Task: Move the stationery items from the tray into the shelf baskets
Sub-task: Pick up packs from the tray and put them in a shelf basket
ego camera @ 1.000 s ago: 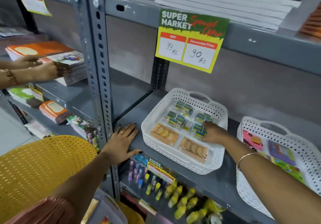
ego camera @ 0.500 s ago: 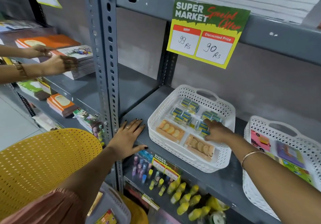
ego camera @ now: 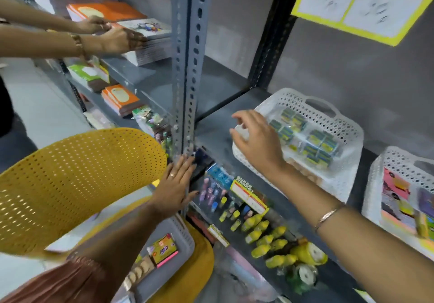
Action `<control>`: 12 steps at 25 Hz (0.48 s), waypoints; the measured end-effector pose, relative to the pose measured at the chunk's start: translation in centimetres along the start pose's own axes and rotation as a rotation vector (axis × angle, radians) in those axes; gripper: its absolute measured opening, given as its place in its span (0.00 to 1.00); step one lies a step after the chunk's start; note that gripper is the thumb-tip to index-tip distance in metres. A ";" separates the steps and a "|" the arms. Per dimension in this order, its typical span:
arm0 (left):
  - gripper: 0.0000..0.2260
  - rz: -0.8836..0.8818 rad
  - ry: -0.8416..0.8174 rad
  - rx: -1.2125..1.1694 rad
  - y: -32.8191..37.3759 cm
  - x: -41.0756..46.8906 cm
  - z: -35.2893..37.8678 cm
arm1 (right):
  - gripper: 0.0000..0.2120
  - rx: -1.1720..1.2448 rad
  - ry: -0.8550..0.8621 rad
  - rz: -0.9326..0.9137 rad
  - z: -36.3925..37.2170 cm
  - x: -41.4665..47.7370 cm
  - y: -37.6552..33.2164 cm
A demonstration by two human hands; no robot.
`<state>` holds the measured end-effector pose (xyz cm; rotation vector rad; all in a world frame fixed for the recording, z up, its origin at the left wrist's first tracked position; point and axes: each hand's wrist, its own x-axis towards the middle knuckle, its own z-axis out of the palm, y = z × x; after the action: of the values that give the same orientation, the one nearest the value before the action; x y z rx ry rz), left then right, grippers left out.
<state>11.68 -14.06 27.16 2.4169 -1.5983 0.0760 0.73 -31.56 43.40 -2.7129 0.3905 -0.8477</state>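
Note:
A white perforated basket (ego camera: 342, 180) stands on the grey shelf (ego camera: 216, 128) and holds blue-green eraser packs (ego camera: 312, 138) and an orange pack partly hidden by my arm. My right hand (ego camera: 258, 143) hovers over the basket's left corner, fingers spread, holding nothing. My left hand (ego camera: 176, 187) lies flat against the shelf's front edge by the metal upright (ego camera: 187, 67). Below, a grey tray (ego camera: 173, 262) rests on a yellow chair seat and holds a yellow-pink pack (ego camera: 164, 248) and a pack of round pieces (ego camera: 138, 274). A second white basket (ego camera: 399, 161) with colourful packs stands at the right.
A yellow perforated chair back (ego camera: 70, 185) fills the left foreground. The lower shelf holds yellow bottles (ego camera: 263, 234) and small coloured items. Another person's hands (ego camera: 112, 34) handle stacked notebooks on the left shelf. A price sign (ego camera: 361, 4) hangs from the shelf above.
My right hand has lifted off the eraser packs and moved left to the basket's corner. My left hand slid down from the shelf top to its front edge. The view tilted down.

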 end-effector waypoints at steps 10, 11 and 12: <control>0.37 -0.488 -0.395 -0.113 -0.4 -20.8 13.4 | 0.22 -0.110 -0.875 -0.207 24.3 -13.1 -3.3; 0.37 -0.496 -0.423 -0.130 0.1 -21.9 14.7 | 0.22 -0.131 -0.943 -0.200 26.2 -15.0 -2.8; 0.37 -0.507 -0.441 -0.135 0.5 -22.9 16.0 | 0.20 -0.139 -0.998 -0.193 28.1 -16.9 -2.4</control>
<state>0.59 2.72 7.71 2.7688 -1.0242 -0.6694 4.18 -18.80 13.25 -2.9011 -0.0430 0.5597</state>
